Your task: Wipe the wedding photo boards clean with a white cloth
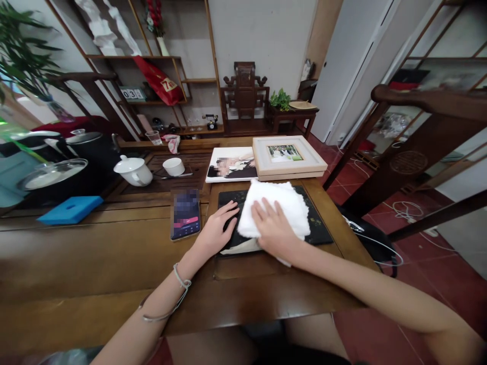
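A folded white cloth (277, 203) with fuzzy edges lies over a dark flat board (320, 230) on the wooden table. My right hand (272, 223) is pressed flat on the cloth, its fingers spread. My left hand (221, 225) rests palm down at the board's left edge, fingers outstretched and holding nothing. A pale strip (241, 248) shows beneath the cloth along the board's near side. Much of the board's surface is hidden by the cloth and my hands.
Beyond the board are a photo print (232, 165) and a framed picture (289, 154). To the left lie a phone (185, 215) and a blue box (71, 209). A white lidded teapot (133, 171) and small cup (174, 166) stand farther back. A wooden chair (403, 152) is at right.
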A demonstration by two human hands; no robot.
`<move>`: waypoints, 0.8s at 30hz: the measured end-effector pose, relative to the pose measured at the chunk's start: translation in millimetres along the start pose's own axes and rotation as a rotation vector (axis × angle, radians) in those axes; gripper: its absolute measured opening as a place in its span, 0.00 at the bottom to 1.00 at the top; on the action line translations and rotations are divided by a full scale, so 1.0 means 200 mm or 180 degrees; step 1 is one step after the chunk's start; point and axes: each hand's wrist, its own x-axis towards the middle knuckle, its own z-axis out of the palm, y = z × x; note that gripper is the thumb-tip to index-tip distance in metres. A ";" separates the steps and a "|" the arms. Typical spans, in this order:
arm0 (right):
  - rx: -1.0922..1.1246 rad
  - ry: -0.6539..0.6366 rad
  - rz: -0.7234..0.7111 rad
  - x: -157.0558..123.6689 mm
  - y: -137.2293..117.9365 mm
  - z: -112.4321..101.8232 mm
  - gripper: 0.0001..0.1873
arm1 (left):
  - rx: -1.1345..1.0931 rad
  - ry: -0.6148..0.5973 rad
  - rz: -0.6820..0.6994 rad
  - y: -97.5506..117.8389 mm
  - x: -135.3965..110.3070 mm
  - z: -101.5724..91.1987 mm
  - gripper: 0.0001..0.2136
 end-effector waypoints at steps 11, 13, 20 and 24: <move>0.0173 -0.0026 -0.0819 -0.23 -0.18 -0.08 0.36 | 0.0050 -0.0157 0.0006 0.00 0.01 -0.02 0.18; -0.0048 0.0026 -0.0567 -0.15 -0.16 -0.05 0.35 | 0.0077 -0.0159 -0.0014 -0.01 0.02 -0.02 0.18; -0.0914 0.0604 -0.0731 -0.10 -0.32 0.02 0.30 | -0.0137 -0.0288 -0.0015 -0.02 0.01 -0.03 0.17; -0.0336 0.0522 -0.1387 -0.26 -0.29 -0.03 0.33 | -0.0121 -0.0213 0.0069 -0.02 0.01 -0.02 0.18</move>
